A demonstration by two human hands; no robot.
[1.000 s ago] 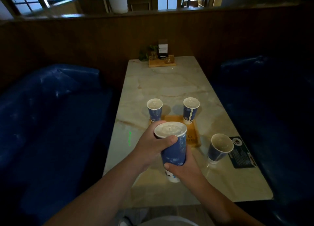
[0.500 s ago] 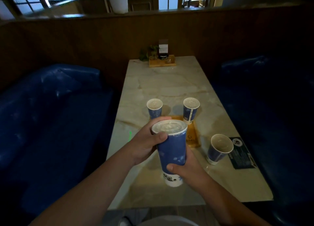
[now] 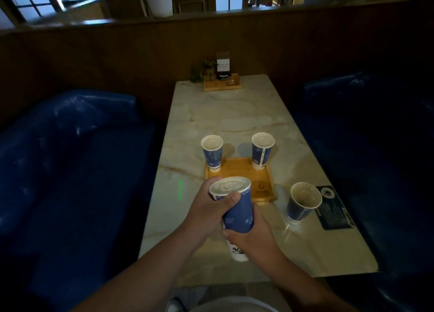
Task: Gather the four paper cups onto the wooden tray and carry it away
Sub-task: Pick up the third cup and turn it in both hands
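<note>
At the lower centre of the frame both hands close on one tall blue paper cup [image 3: 237,214], left hand [image 3: 207,212] near its rim and right hand [image 3: 254,234] lower down, just below the wooden tray [image 3: 244,182] bearing two cups [image 3: 212,153]

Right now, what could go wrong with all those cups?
1. The cup in the hands is tilted, with the left hand high and the right hand low; it might tip or spill if full.
2. The two cups on the tray, the left one and the right one, stand near its far edge; a bump while setting this one down might knock them off.
3. The lone cup on the table could be elbowed.
</note>
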